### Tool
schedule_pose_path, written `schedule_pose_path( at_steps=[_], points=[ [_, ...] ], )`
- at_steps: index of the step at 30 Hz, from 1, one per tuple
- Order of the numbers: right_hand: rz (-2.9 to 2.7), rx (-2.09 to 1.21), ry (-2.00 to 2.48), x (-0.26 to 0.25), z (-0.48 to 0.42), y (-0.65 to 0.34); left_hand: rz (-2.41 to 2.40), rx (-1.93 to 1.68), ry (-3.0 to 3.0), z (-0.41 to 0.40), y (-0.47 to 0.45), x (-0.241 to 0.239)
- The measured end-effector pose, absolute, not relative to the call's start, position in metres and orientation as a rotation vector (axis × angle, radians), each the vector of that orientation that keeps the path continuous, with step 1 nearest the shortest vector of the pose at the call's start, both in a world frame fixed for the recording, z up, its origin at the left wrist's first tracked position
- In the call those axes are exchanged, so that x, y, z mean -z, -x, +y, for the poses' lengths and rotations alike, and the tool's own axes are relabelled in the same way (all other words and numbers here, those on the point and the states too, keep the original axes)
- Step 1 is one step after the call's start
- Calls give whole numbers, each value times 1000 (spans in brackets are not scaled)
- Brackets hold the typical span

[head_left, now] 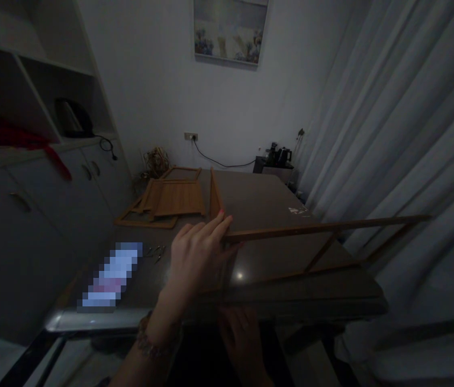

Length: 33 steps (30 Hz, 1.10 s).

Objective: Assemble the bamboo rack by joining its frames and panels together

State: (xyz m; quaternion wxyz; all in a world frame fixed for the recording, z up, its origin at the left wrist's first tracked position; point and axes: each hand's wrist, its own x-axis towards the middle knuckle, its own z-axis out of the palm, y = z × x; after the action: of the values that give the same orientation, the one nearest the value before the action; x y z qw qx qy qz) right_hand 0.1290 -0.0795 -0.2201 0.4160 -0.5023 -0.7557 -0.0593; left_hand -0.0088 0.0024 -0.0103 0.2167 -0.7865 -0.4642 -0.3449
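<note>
My left hand (197, 252) rests on the near end of a wooden frame (315, 247), fingers curled over its top rail. The frame stands on edge across the dark table (262, 204) and its far end sticks out past the table's right side. My right hand (239, 336) is low, below the table's front edge, in deep shadow; its fingers are hard to make out. Another upright wooden rail (214, 196) runs away from my left hand toward the back of the table.
Flat wooden panels and frames (170, 200) lie stacked at the table's far left. Small metal parts (156, 252) sit beside a blurred-out sheet (112, 277). White cabinets with a kettle (71, 118) stand left, grey curtains (404, 134) right, a small side table (275, 161) behind.
</note>
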Motion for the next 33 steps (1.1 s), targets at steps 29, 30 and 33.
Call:
schedule_pose_path(
  at_steps=[29,30,33],
  points=[
    [-1984,-197,1290,226,-81,-126,-1279,974,2190,3,9,12],
    [-1983,-189,1299,226,-80,-126,-1281,973,2190,3,9,11],
    [-1928,-136,1330,220,-80,-126,-1288,967,2190,3,8,11]
  ],
)
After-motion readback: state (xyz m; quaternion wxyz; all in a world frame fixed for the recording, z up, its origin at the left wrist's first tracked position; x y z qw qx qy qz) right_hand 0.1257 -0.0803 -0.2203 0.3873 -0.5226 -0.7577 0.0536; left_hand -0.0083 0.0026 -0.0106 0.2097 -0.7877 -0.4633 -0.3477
